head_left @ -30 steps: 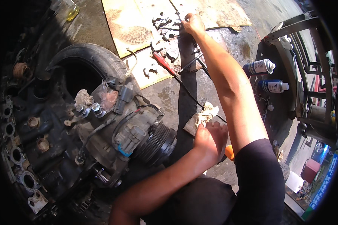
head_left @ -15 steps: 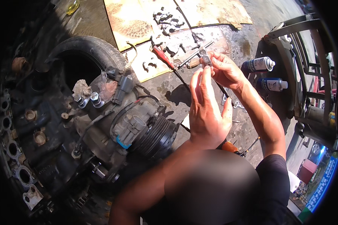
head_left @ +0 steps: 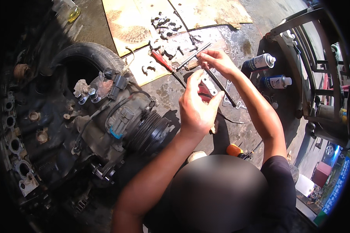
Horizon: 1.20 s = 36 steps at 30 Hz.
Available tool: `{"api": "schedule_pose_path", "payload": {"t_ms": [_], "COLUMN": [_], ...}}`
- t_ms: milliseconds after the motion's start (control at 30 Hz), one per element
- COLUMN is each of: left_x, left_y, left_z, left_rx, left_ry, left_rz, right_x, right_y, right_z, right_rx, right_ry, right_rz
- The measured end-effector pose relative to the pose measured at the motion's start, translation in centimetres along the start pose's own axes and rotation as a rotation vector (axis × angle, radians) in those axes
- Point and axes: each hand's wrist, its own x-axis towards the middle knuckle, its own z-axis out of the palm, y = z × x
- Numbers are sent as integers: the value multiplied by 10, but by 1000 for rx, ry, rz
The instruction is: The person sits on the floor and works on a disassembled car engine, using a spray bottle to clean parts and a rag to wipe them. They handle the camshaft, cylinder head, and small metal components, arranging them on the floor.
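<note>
Though bright, metal plate (head_left: 209, 85) half-hidden.

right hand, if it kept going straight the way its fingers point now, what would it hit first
Probably the silver metal bar just beyond the right hand, though depth is unclear and it might pass above.

The left hand (head_left: 195, 110) is gripping a metal plate (head_left: 210, 84) beside the right hand (head_left: 221, 64); a red-handled tool (head_left: 161, 60) is crossing the near edge of the cardboard (head_left: 153, 77)
</note>
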Motion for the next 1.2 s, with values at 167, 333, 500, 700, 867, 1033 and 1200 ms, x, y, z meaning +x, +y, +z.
{"api": "schedule_pose_path", "payload": {"t_ms": [167, 333, 500, 700, 867, 1033, 1200], "left_x": [0, 1, -1, 1, -3, -5, -3], "left_y": [-5, -7, -9, -15, -12, -15, -16], "left_z": [-10, 0, -11, -2, -6, -11, -11], "left_rx": [-62, -113, -74, -20, 101, 137, 358], "left_ry": [16, 45, 85, 119, 51, 52, 43], "left_rz": [-26, -27, -24, 88, 168, 237, 344], "right_x": [89, 96, 45, -92, -111, -114, -120], "right_y": [23, 35, -28, -123, -130, -126, -140], "right_z": [22, 6, 40, 62, 66, 65, 73], "right_rx": [-1011, -1099, -664, -274, -558, -585, -796], "right_ry": [468, 734, 468, 129, 194, 216, 181], "right_rz": [17, -49, -309, -309, -351, -372, -510]}}
